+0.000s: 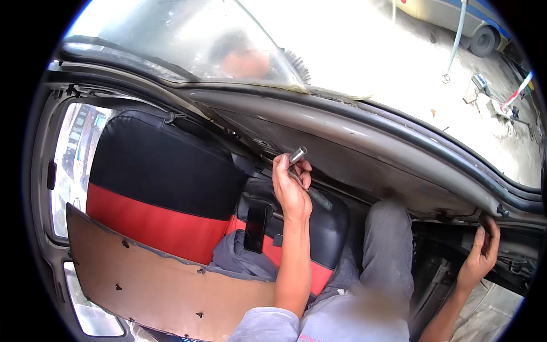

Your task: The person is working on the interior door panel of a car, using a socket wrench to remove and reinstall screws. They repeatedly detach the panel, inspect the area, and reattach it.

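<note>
My left hand [293, 185] is closed around a metal socket wrench [298, 153], its hollow end pointing up and its dull grey other end [320, 198] showing below the fingers. It is in front of the long grey door panel [353, 165], apart from it. My right hand [484, 251] is raised to the panel's lower right edge, fingers apart and slightly bent. The fingertips touch the edge or lie just behind it; I cannot tell which.
Black-and-red seats [165, 165] fill the left. A phone [254, 229] lies on grey cloth [242, 256]. A brown trim board [159, 285] with several clips leans in front. Beyond the window glass [188, 45], a parked vehicle [483, 41] and a pole [457, 37] stand outside.
</note>
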